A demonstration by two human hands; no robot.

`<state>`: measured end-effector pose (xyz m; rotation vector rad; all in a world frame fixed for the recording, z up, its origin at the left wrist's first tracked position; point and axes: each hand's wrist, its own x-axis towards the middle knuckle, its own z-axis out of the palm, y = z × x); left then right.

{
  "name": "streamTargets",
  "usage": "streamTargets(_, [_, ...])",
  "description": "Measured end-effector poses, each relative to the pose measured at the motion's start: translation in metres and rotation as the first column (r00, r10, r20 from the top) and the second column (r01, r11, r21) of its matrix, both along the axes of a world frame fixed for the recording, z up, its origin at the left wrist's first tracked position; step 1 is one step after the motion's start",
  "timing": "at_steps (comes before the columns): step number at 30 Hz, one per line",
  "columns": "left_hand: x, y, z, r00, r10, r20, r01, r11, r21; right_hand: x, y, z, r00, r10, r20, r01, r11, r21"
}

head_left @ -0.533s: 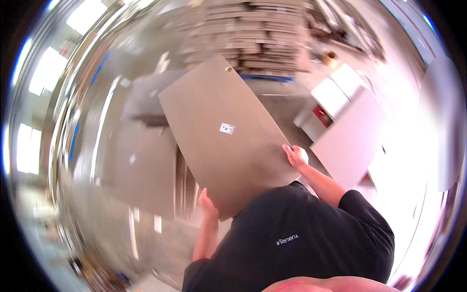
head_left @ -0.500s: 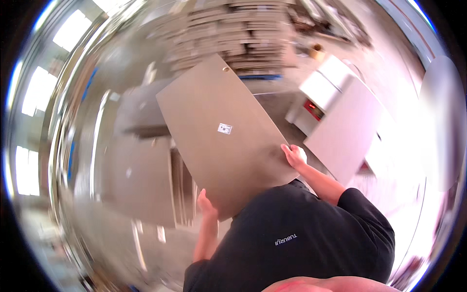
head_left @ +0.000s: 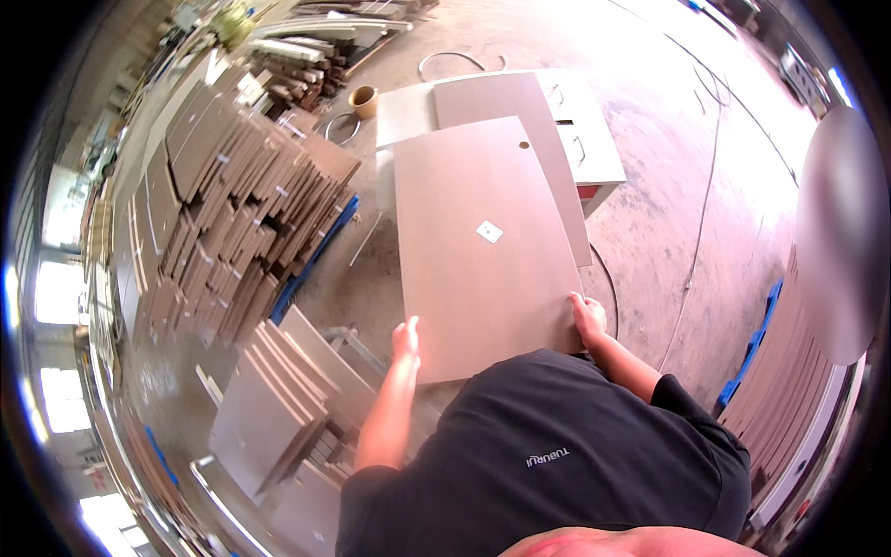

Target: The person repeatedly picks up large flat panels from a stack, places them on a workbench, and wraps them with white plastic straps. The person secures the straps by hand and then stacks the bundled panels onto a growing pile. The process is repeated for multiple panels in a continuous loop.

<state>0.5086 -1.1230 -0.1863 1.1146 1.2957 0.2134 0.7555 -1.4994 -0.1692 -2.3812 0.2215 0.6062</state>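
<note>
Fingers (head_left: 410, 327) of left hand (head_left: 406, 343) and right hand (head_left: 590, 320) are gripping a brown panel (head_left: 473, 288) by opposite side edges, close to its near corners — most of it is stretching forward from the grip. Its far end is hiding part of a second panel (head_left: 515, 100), which is overhanging a white table's (head_left: 599, 153) near edge. A tan tube (head_left: 363, 104) is standing by the far-left corner.

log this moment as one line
left hand: gripping left edge of beige panel; right hand: gripping its right edge; beyond: second panel on white table
</note>
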Motion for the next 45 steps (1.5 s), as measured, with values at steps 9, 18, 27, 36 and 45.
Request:
streamTargets(9, [0.178, 0.028, -0.042, 0.921, -0.388, -0.033, 0.389, 0.915, 0.104, 0.153, 0.01, -0.024, 0.999, 0.047, -0.014, -0.047, 0.998, -0.034])
streamTargets(18, [0.26, 0.05, -0.066, 0.459, -0.678, -0.574, 0.854, 0.515, 0.076, 0.235, 0.022, -0.089, 0.975, 0.221, -0.03, -0.222, 0.961, -0.165])
streamTargets(27, [0.25, 0.043, -0.074, 0.795, -0.576, -0.189, 0.48, 0.789, -0.384, 0.237, 0.002, -0.157, 0.938, 0.041, -0.344, 0.011, 0.989, 0.147])
streamTargets(36, [0.237, 0.022, -0.08, 0.85, -0.521, -0.077, 0.436, 0.778, -0.452, 0.226, -0.012, -0.134, 0.923, -0.077, -0.377, 0.118, 0.989, 0.087])
streamTargets(45, [0.207, -0.013, -0.118, 0.882, -0.465, 0.079, 0.468, 0.84, -0.276, 0.209, -0.058, -0.164, 0.878, -0.132, -0.46, 0.258, 0.94, 0.221])
